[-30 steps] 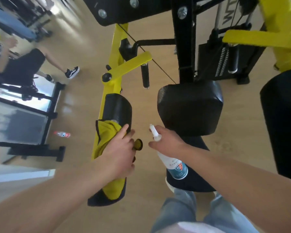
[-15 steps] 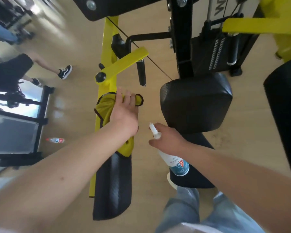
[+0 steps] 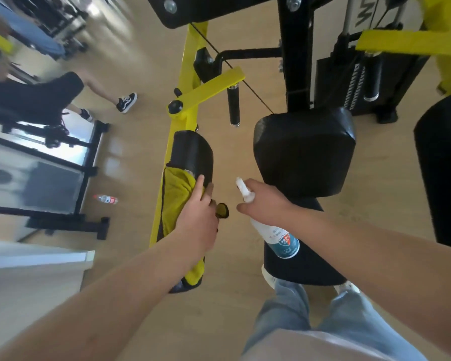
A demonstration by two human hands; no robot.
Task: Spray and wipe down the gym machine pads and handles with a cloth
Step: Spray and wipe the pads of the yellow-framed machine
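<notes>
Mostly hidden, right fingers [image 3: 243,208] grip bottle [image 3: 281,238] — left fingers [image 3: 199,188], straight, press cloth [image 3: 176,194] onto pad [image 3: 192,152].

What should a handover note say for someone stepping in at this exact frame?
Left hand: presses the yellow cloth flat on the left arm pad, partway along it.
Right hand: grips the spray bottle, seen against the seat.
Done: the cloth is on the left arm pad; which surfaces are finished cannot be told.
Left, likely: back pad, right arm pad, hanging handle.
</notes>
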